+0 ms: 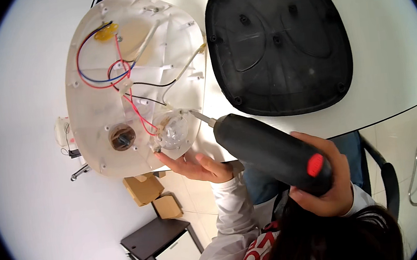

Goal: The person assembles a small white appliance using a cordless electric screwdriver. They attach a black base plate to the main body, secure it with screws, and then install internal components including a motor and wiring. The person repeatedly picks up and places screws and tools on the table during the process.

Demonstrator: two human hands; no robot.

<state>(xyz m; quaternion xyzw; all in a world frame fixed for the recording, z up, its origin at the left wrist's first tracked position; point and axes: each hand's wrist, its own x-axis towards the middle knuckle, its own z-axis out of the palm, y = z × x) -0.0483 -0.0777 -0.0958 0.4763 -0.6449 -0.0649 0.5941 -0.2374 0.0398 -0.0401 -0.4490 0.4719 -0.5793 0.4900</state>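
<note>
A white plastic housing [93,96] lies inside up, with red, blue and black wires running across it. Into its lower right part is set a clear dome [172,133] with screw posts around it. My right hand [333,183] is wrapped round the rear of a black electric screwdriver [266,147] with a red patch. The bit's tip meets a post on the dome's upper right rim. At the housing's near edge, my left hand [197,167] has its fingers stretched out, thumb apart, a fingertip touching by a lower post.
A black plastic shell [281,46], rounded and shallow, lies to the right on the white table [379,61]. Beyond the table's near edge are cardboard boxes [143,188], a dark cabinet [153,237] and a chair arm [390,182]. Dark hair [327,239] fills part of the lower view.
</note>
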